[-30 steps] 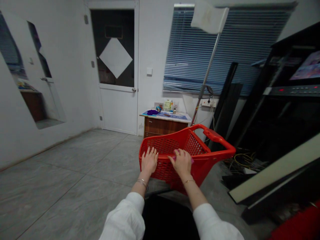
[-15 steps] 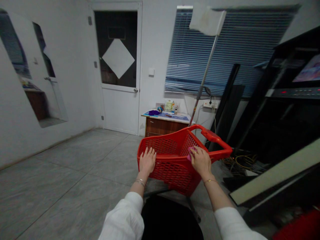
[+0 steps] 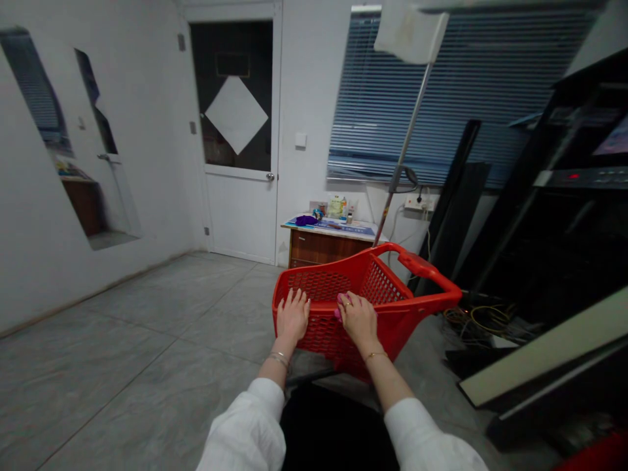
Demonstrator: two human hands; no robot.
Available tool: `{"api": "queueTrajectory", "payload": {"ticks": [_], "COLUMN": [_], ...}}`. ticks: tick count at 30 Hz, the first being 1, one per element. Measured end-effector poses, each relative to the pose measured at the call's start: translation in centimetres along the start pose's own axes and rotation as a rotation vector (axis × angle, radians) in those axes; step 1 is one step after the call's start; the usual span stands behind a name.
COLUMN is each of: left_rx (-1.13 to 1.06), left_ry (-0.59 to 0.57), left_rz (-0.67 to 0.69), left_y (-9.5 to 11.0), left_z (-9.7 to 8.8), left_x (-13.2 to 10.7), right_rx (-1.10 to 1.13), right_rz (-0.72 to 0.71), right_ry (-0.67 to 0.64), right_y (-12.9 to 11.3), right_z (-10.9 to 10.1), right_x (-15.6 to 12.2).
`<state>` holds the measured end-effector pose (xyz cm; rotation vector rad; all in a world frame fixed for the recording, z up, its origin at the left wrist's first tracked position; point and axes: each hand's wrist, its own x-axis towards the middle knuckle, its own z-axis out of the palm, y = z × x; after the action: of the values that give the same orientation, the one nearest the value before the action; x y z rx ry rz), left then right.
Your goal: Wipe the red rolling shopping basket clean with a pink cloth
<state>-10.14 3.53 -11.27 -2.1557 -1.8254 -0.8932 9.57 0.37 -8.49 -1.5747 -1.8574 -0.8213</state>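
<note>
A red plastic shopping cart (image 3: 318,332) with perforated basket walls stands in front of me, its handle on the right. My left hand (image 3: 293,315) lies on the near rim at the left end, fingers stretched out over the edge and a little apart. Further right on that same rim is my right hand (image 3: 359,320), its fingers closed on a pink cloth (image 3: 338,313) pressed to the rim. Only a small part of the cloth shows; the fingers cover the rest.
Behind the cart is a wooden cabinet (image 3: 318,247) with bottles and a purple item on top. A pole (image 3: 411,131) with a white flag-like sheet leans there. Dark panels, cables (image 3: 485,320) and a pale board (image 3: 544,347) lie on the right. A white door (image 3: 240,216) is at the back.
My right hand has slid left along the cart's near rim with the pink cloth, closer to my left hand. The left hand keeps its place on the rim. The view has shifted slightly.
</note>
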Motion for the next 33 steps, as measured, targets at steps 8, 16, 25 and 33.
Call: {"api": "queueTrajectory", "payload": {"ticks": [8, 16, 25, 33], "left_rx": [-0.042, -0.037, 0.029, -0.023], "left_ry": [-0.006, 0.022, 0.046, 0.045], "left_rz": [-0.022, -0.028, -0.014, -0.030], "left_y": [0.1, 0.5, -0.2, 0.0], "left_z": [0.3, 0.8, 0.3, 1.0], "left_x": [0.1, -0.1, -0.2, -0.2], "right_rx": [-0.109, -0.072, 0.059, -0.106], "right_rz": [0.198, 0.114, -0.002, 0.132], "right_ry": [0.199, 0.110, -0.017, 0.202], "right_y": [12.0, 2.1, -2.4, 11.5], "right_z": [-3.5, 0.5, 0.9, -2.7], "right_x": [0.9, 0.2, 0.8, 1.3]}}
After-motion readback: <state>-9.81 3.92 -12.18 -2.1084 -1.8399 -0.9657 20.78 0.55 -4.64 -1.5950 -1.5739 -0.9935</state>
